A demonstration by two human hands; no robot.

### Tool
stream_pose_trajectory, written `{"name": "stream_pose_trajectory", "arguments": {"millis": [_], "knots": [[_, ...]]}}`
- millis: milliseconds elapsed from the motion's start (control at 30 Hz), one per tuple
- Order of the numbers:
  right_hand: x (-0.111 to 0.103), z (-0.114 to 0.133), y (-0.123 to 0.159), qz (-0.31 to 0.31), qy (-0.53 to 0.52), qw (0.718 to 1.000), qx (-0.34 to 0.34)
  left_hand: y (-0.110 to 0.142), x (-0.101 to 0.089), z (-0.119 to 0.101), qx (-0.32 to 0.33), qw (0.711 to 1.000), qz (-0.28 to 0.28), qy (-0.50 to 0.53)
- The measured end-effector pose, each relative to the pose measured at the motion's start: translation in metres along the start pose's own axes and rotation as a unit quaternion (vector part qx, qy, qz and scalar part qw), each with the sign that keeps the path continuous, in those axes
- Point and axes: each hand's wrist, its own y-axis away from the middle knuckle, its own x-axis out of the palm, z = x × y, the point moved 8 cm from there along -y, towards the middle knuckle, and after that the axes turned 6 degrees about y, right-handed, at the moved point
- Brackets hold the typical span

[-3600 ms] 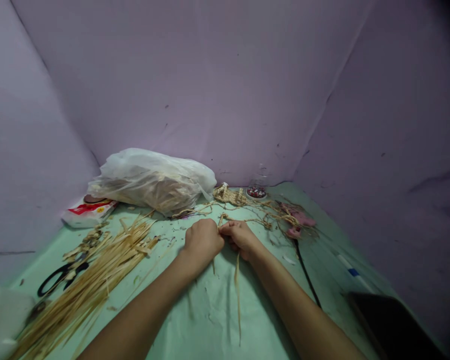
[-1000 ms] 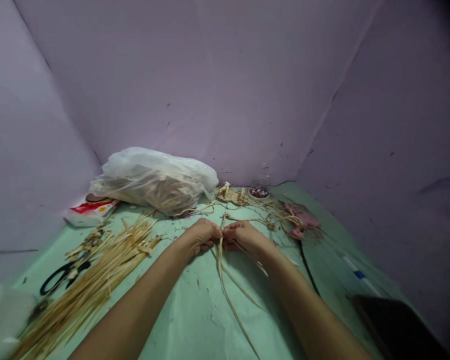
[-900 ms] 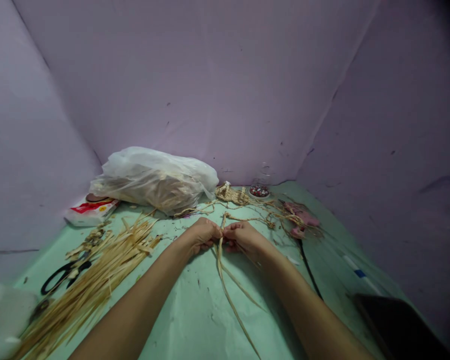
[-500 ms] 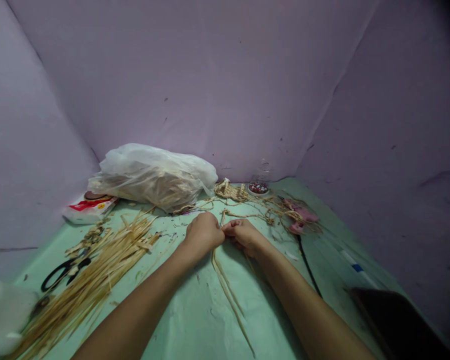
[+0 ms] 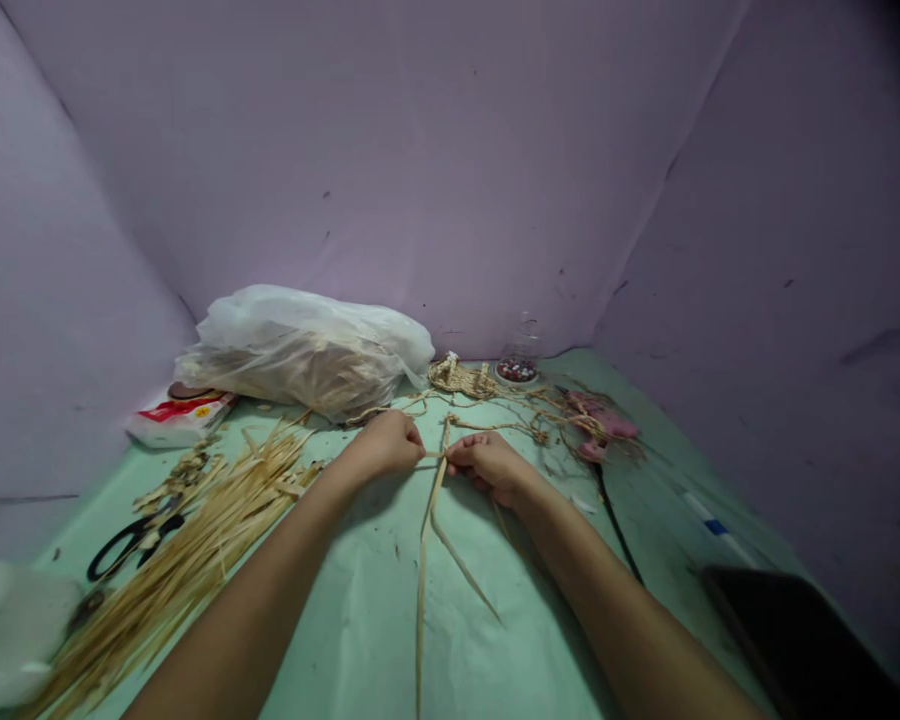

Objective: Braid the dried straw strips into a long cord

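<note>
In the head view, a thin braid of dried fibre strips (image 5: 436, 487) runs down the middle of the green table, its loose ends trailing toward me. My left hand (image 5: 385, 443) is closed in a pinch on one strip, pulled out to the left of the braid. On the other side, my right hand (image 5: 489, 465) pinches the braid at the point where the strips meet. Beyond the hands, the braid's upper end joins a twisted cord (image 5: 495, 427) lying to the right.
A pile of dried strips (image 5: 217, 540) and black-handled scissors (image 5: 120, 548) lie left. Behind are a plastic bag (image 5: 307, 350), a woven piece (image 5: 461, 378) and a container of beads (image 5: 517, 370). A pink glue gun (image 5: 604, 425) and a dark flat object (image 5: 787, 630) are right.
My left hand has moved left, away from the right hand, drawing a strip out sideways. The loose ends below have swung to the left. My right hand stays nearly in place.
</note>
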Motion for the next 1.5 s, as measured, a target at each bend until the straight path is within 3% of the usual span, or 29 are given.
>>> {"name": "stream_pose_trajectory", "arguments": {"millis": [100, 200, 333, 433, 600, 700, 833, 967, 1067, 1133, 1233, 1333, 1500], "knots": [[0.000, 0.001, 0.001, -0.005, 0.011, 1.000, 0.000, 0.001, -0.016, 0.006, -0.008, 1.000, -0.007, 0.026], [0.000, 0.001, 0.002, -0.002, 0.023, 1.000, 0.009, 0.010, -0.052, 0.007, -0.006, 0.997, -0.076, -0.029], [0.001, -0.001, 0.004, 0.006, 0.034, 0.999, 0.018, 0.044, -0.111, 0.011, -0.048, 0.969, -0.195, -0.142], [0.002, -0.002, 0.002, 0.017, 0.025, 0.999, 0.020, 0.074, -0.138, 0.020, -0.061, 0.964, -0.198, -0.165], [0.003, -0.005, 0.000, 0.026, 0.020, 0.999, 0.019, 0.098, -0.140, 0.062, -0.119, 0.974, -0.068, -0.178], [0.003, -0.007, 0.000, 0.020, 0.011, 0.999, 0.024, 0.093, -0.132, 0.084, -0.158, 0.973, -0.044, -0.163], [0.005, -0.006, 0.002, 0.020, 0.005, 0.999, 0.030, 0.072, -0.111, 0.084, -0.147, 0.978, -0.055, -0.140], [0.005, -0.005, 0.003, 0.015, 0.009, 0.999, 0.036, 0.060, -0.085, 0.083, -0.161, 0.980, -0.029, -0.114], [0.005, -0.005, 0.001, 0.011, 0.013, 0.999, 0.031, 0.056, -0.080, 0.088, -0.164, 0.978, -0.030, -0.125], [0.005, -0.005, 0.000, 0.014, 0.014, 0.999, 0.027, 0.052, -0.084, 0.084, -0.117, 0.987, -0.055, -0.099], [0.004, -0.006, 0.000, 0.018, 0.014, 0.999, 0.029, 0.055, -0.115, 0.066, -0.012, 0.981, -0.195, 0.012], [0.004, -0.006, 0.001, 0.018, 0.014, 0.999, 0.027, 0.073, -0.147, 0.058, 0.030, 0.933, -0.312, 0.174], [0.005, -0.007, 0.000, 0.020, 0.014, 0.999, 0.028, 0.098, -0.176, 0.059, 0.074, 0.825, -0.372, 0.420]]}}
